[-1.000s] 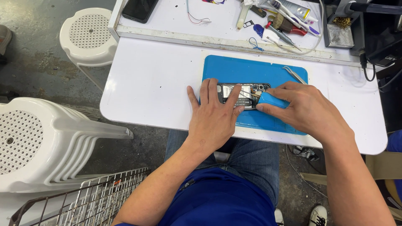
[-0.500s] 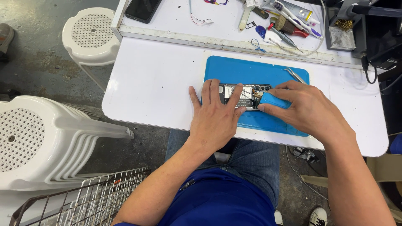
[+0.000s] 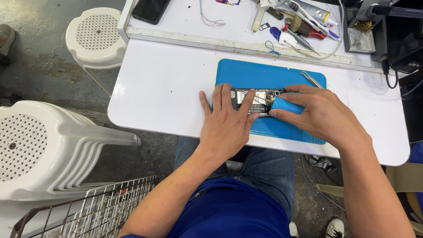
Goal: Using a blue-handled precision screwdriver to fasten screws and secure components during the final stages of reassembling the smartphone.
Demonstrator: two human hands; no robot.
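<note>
An opened smartphone (image 3: 260, 98) with its insides showing lies on a blue work mat (image 3: 246, 72) on the white table (image 3: 163, 88). My left hand (image 3: 229, 121) rests flat on the phone's left end, fingers spread, pressing it down. My right hand (image 3: 319, 112) grips a small blue tool (image 3: 284, 105) against the phone's right part. Metal tweezers (image 3: 312, 79) lie on the mat's far right corner.
A raised shelf at the back carries a black phone (image 3: 150, 9), loose wires (image 3: 211, 20), brushes, a tube and hand tools (image 3: 304, 20), and a brass wool tip cleaner (image 3: 361, 33). White plastic stools (image 3: 94, 35) (image 3: 48, 150) stand left; a wire basket (image 3: 101, 207) is below.
The view has shifted slightly. Both hands stay on the phone, with the right hand's blue tool still against it.
</note>
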